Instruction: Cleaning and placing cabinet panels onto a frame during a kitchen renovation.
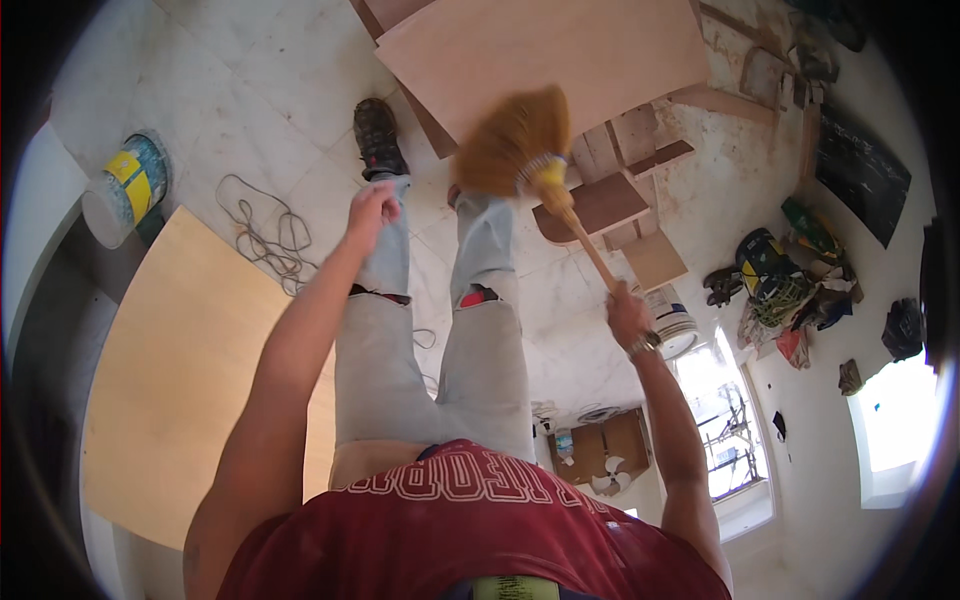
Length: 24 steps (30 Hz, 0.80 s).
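My right hand (630, 318) is wrapped round the wooden handle of a broom (515, 140), with a watch on that wrist. The broom's brown bristles fan out away from me, over the near edge of a large plywood sheet (545, 50); whether they touch it I cannot tell. Over my left shin, my left hand (374, 208) hangs with its fingers curled in, and nothing shows in it. Beside the broom handle lie a dark brown board with a rounded corner (600, 208) and a smaller light board (655, 262).
A curved plywood panel (190, 380) stands at the left, near a paint bucket (128, 190). Tangled cord (270, 235) lies on the tiled floor by my feet. At the right are a white bucket (672, 325), a dark bucket (765, 262) among bags, and a black panel (860, 170).
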Available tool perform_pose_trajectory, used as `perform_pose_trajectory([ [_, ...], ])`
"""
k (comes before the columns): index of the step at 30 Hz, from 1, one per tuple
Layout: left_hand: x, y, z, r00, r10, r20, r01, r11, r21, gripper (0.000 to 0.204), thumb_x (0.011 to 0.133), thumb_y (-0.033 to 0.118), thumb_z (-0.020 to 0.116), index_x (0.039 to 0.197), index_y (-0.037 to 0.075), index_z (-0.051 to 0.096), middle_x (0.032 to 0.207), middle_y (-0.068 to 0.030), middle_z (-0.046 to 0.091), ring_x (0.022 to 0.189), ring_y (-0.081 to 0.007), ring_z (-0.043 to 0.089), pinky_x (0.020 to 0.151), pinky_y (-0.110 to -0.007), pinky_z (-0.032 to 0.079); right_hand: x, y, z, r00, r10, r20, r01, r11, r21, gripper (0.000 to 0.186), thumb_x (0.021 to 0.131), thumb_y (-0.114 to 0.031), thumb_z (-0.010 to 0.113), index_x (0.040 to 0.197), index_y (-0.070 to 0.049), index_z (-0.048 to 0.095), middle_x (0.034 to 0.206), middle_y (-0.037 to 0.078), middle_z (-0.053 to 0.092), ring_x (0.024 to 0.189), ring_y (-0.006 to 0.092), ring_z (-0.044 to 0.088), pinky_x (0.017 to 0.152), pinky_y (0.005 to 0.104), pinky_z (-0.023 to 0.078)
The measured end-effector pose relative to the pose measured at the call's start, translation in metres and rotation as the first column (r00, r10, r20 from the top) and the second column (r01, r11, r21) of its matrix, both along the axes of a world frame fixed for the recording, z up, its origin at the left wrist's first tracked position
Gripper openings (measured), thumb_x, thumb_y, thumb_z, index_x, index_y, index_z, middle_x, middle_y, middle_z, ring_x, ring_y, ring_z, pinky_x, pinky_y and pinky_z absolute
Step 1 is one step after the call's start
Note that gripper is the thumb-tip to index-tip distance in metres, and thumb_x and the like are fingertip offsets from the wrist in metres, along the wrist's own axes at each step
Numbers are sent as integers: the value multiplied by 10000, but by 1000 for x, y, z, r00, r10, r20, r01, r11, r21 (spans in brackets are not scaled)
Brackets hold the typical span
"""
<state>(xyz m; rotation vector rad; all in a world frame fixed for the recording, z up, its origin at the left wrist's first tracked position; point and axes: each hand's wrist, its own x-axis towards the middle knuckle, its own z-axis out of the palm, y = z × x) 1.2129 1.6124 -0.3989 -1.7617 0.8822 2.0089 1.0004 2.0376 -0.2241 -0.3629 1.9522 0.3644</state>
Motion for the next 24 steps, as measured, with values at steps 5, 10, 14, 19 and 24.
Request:
perform_pose_trajectory([
  [5, -41, -17, -78, 984, -165, 66, 170, 983, -70, 346, 899, 183, 551, 1232, 91, 560, 872, -45, 625, 782, -153, 617, 750, -315, 519, -47, 30, 106, 978, -115, -172, 134, 986, 102, 276, 943, -329, 503, 1012, -63, 519, 791, 222, 661, 762, 457, 634, 659, 550, 493],
  [10, -97, -23, -122, 996, 58, -62, -65, 991, -115, 553, 836, 213, 599, 1357, 137, 433, 1251, -54, 517, 1194, -262, 461, 1030, -523, 337, -100, -44, 149, 908, -392, -146, 369, 916, -160, 353, 983, -285, 442, 1187, -11, 529, 802, 246, 647, 741, 440, 636, 626, 483, 483],
  [14, -155, -14, -125, 976, 208, -64, -215, 967, -134, 506, 793, 269, 636, 1261, 155, 479, 1280, -58, 494, 1243, -299, 408, 1064, -579, 251, -137, -154, 121, 965, -241, -104, 177, 889, -422, 320, 964, -208, 502, 1206, 2, 508, 732, 229, 608, 682, 417, 624, 581, 470, 463],
  [19, -153, -51, -137, 958, 256, -133, -268, 960, -86, 495, 768, 272, 675, 1214, 163, 492, 1218, -48, 528, 1173, -271, 468, 1031, -568, 297, -164, -249, 55, 968, 14, -250, -171, 765, -620, 305, 939, -228, 562, 1158, -20, 523, 682, 211, 603, 650, 400, 614, 569, 485, 457],
  [24, -143, -90, -127, 950, -33, -311, -99, 911, -401, 590, 747, 200, 740, 1259, 121, 456, 1170, -80, 572, 1121, -213, 523, 936, -487, 417, -159, -304, 58, 989, 1, -150, -104, 725, -681, 289, 940, -214, 566, 1141, -7, 567, 747, 199, 631, 661, 381, 620, 594, 438, 471],
])
